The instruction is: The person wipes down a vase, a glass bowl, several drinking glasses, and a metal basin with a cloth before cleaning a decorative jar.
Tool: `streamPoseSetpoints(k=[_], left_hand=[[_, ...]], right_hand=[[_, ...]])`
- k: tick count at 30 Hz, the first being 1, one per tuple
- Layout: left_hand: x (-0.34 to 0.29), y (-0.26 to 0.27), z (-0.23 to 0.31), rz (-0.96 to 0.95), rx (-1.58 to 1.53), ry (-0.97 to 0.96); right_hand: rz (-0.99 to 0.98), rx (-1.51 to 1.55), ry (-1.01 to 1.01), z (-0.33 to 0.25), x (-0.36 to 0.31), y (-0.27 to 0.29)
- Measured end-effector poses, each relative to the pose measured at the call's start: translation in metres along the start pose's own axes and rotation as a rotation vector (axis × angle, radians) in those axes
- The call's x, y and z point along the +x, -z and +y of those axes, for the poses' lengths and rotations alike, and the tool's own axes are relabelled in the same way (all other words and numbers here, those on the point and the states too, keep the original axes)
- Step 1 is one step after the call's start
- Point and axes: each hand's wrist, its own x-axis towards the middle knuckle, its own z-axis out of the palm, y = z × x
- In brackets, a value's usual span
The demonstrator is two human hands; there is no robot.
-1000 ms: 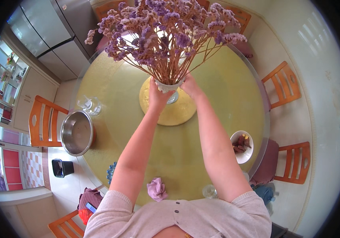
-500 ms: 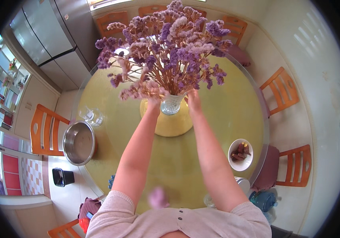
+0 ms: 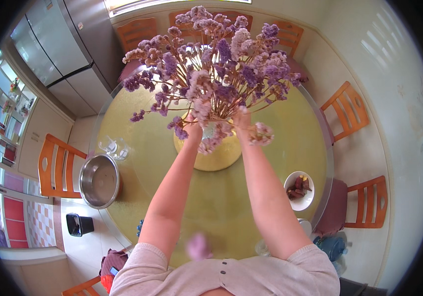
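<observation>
Now that the flowers (image 3: 223, 93) have turned, we see less of the vase (image 3: 209, 130)

Our left hand (image 3: 194, 130) is close beside the vase; flowers hide its fingers, so we cannot tell its grip. Between our hands, the vase shows over the gold disc (image 3: 215, 165), and flowers now droop across its front. Our right hand (image 3: 241, 120) flanks it, grip hidden too. We judge the flowers are being turned, their facing unsettled.

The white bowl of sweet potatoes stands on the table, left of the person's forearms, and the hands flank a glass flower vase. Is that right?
Not quite: the head view shows the white bowl of sweet potatoes right of the forearms, not left. The left hand and right hand do flank the vase.
</observation>
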Motion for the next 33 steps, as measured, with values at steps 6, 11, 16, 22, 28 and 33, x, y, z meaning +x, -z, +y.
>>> streamPoseSetpoints(k=[6, 11, 16, 22, 28, 33], left_hand=[[0.001, -0.004, -0.020, 0.079, -0.678, -0.115], [0.010, -0.013, 0.044, 0.038, -1.023, 0.416], [0.006, 0.020, 0.051, 0.186, -0.832, 0.496], [0.019, 0.006, 0.022, 0.154, -0.769, 0.388], [0.019, 0.004, 0.039, 0.178, -1.122, 0.434], [0.024, 0.012, 0.038, 0.075, -0.829, 0.450]], right_hand=[[0.166, -0.225, 0.206, -0.012, -0.037, -0.015], [-0.068, 0.171, 0.142, -0.015, -0.025, 0.020], [-0.069, 0.207, 0.070, -0.005, -0.027, 0.009], [0.261, -0.334, 0.371, 0.029, 0.023, 0.002], [0.307, -0.579, 0.294, 0.039, 0.027, 0.008], [0.290, -0.370, 0.375, 0.031, 0.025, 0.000]])
